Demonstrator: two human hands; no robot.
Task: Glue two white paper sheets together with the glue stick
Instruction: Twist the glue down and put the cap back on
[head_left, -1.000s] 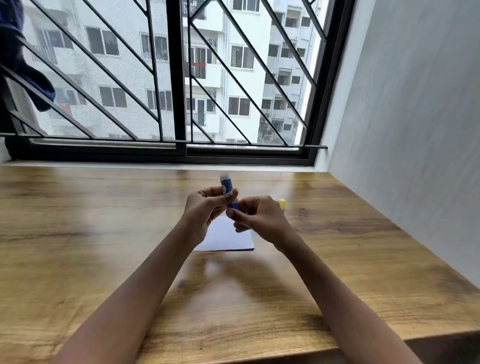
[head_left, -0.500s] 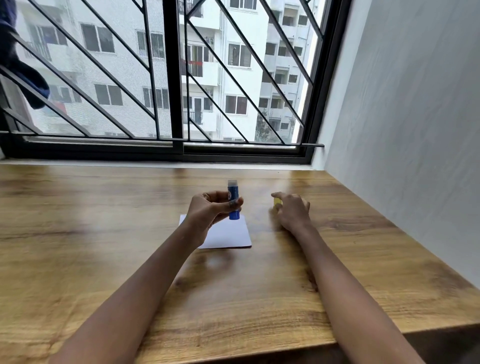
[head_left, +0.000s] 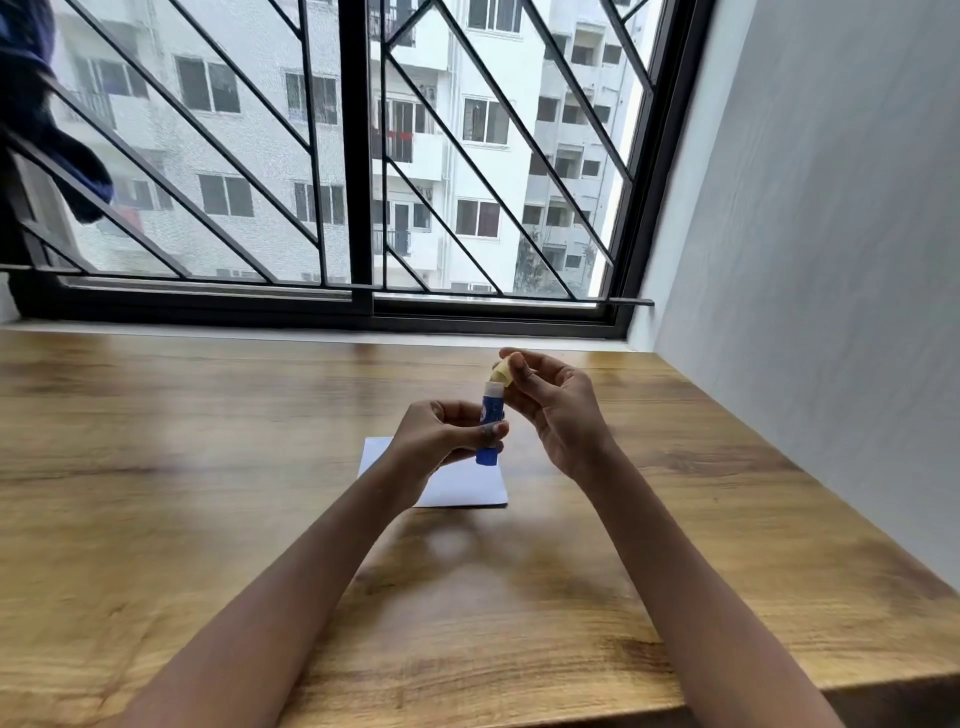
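My left grip (head_left: 441, 436) is curled round the blue glue stick (head_left: 493, 408), holding it upright. Just above it my right grip (head_left: 556, 405) pinches the yellow cap (head_left: 501, 372), seemingly touching the stick's top, though blur hides that. Beneath the left grip, white paper (head_left: 462, 486) lies flat on the wooden bench (head_left: 208, 467), partly hidden by my arm.

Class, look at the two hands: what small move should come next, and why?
Probably lower the yellow cap onto the glue stick and press it shut: the right hand pinches it just above the stick's open top, held upright by the left hand.
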